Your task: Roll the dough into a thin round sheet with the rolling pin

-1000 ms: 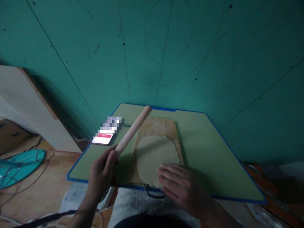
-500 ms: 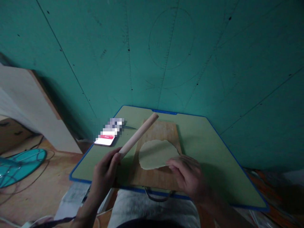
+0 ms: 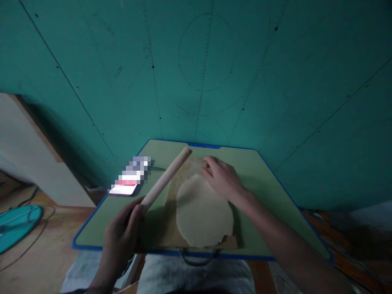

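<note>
My left hand (image 3: 122, 230) is wrapped around the lower end of a plain wooden rolling pin (image 3: 167, 177), which slants up and away to the right above the table. A flattened, roughly round sheet of dough (image 3: 203, 214) lies on a wooden cutting board (image 3: 171, 228), covering most of its near part. It has a small notch at its lower right edge. Over the far end of the board, just beyond the dough, is my right hand (image 3: 222, 175). Its fingers are loosely bent, the thumb apart from the forefinger, and no object shows between them.
The board rests on a small pale green table (image 3: 269, 212) with a blue rim. A lit phone (image 3: 130, 177), partly blurred out, lies at the left edge, with a thin dark blade-like thing (image 3: 158, 168) beside it. A green wall (image 3: 260, 81) rises behind the table.
My right hand has let go of the dough's near right edge and moved to the far end of the board. The dough now lies turned and nearer me. The rolling pin stays in my left hand.
</note>
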### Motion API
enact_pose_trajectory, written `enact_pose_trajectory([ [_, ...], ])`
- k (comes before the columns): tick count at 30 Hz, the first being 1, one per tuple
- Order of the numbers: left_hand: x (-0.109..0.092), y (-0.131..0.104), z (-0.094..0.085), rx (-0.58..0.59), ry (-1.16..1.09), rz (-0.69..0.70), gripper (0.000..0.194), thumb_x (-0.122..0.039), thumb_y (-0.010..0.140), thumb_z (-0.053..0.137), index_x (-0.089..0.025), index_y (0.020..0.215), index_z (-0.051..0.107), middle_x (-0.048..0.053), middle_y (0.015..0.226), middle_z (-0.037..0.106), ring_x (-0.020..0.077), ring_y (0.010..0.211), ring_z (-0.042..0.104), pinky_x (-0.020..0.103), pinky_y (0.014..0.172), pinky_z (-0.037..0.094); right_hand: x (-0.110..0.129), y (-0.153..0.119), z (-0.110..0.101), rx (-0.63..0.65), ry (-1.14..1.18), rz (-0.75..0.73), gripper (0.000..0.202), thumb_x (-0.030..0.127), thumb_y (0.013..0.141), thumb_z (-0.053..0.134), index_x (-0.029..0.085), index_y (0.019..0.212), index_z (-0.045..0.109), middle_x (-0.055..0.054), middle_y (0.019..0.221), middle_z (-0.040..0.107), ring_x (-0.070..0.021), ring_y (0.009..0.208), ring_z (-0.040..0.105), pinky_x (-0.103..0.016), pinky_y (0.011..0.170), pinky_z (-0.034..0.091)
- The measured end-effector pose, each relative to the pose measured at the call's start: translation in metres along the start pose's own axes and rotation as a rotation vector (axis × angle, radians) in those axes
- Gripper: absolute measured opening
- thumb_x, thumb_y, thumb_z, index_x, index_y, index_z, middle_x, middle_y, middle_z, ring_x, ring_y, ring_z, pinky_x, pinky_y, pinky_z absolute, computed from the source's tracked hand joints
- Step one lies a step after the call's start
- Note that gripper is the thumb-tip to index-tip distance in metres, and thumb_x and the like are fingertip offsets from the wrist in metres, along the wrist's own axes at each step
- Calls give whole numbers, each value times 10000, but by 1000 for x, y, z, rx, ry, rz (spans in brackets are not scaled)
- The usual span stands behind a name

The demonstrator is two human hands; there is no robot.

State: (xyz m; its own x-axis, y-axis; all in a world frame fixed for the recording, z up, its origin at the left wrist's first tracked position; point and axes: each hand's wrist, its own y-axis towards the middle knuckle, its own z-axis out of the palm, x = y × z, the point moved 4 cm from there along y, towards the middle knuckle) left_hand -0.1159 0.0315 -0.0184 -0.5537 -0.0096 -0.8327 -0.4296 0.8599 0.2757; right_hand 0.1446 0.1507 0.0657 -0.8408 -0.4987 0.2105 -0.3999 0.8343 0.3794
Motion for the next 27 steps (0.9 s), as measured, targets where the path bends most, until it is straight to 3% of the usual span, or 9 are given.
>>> enact_pose_trajectory([
  [6, 11, -1, 0, 9, 4, 40, 492, -630, 859, 550, -221, 1009, 779, -2, 681, 730, 193, 611, 688, 236, 534, 544, -6, -32, 21, 164, 113, -69, 318, 217, 978, 537, 176, 1283, 615, -117, 1318, 655, -223, 1233, 611, -379, 1018, 505],
  [10, 12, 0, -1, 66, 8, 40, 472, -610, 877, 556, -225, 1034, 777, -2, 690, 740, 198, 622, 705, 238, 557, 565, 9, -61, 31, 305, 146, -233, 526, 453, 966, 599, 203, 1425, 542, -116, 1555, 487, -252, 1442, 434, -415, 1146, 428],
  [13, 13, -1, -3, 73, 16, 44, 462, -614, 873, 569, -234, 1029, 781, -3, 708, 748, 201, 639, 713, 238, 573, 576, 16, -69, 40, 382, 137, -304, 691, 611, 939, 569, 193, 1483, 489, -120, 1608, 415, -276, 1494, 356, -450, 1206, 355],
  [23, 19, 1, 0, 79, -7, -11, 505, -649, 830, 590, -221, 1011, 788, 0, 749, 769, 209, 681, 729, 232, 562, 564, 8, -36, 66, 455, 98, -167, 862, 683, 950, 459, 104, 1577, 338, -178, 1667, 253, -343, 1546, 207, -504, 1266, 180],
  [27, 16, -1, 0, -5, -42, -34, 520, -655, 848, 562, -219, 1027, 783, -6, 721, 747, 202, 680, 713, 238, 589, 546, 3, -17, 76, 400, 64, -38, 852, 661, 955, 464, 92, 1575, 340, -185, 1660, 265, -342, 1542, 224, -507, 1264, 160],
])
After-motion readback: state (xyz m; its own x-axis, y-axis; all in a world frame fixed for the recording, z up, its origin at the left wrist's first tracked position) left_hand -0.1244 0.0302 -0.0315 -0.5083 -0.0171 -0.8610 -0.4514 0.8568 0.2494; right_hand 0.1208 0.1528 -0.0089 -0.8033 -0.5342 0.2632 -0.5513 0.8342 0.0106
